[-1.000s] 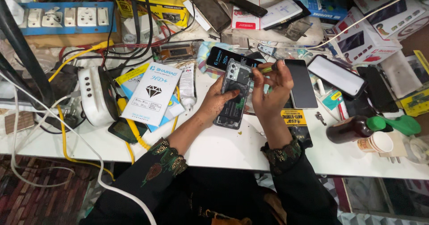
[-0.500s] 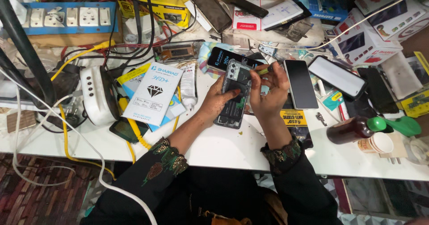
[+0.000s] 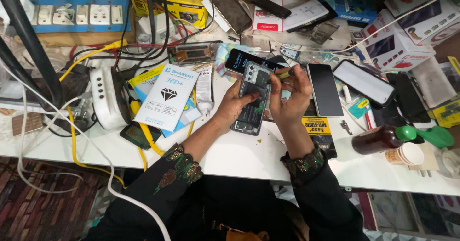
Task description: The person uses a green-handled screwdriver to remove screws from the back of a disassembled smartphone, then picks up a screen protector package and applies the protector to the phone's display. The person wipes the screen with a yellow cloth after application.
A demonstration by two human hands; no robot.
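Phone (image 3: 252,100) with its back removed lies near the middle of the white tabletop (image 3: 230,155). The left hand (image 3: 235,104) grips its left edge, fingers curled on it. The right hand (image 3: 290,95) pinches a small green-handled tool (image 3: 283,73) at its top. A dark phone (image 3: 324,89) lies just right.
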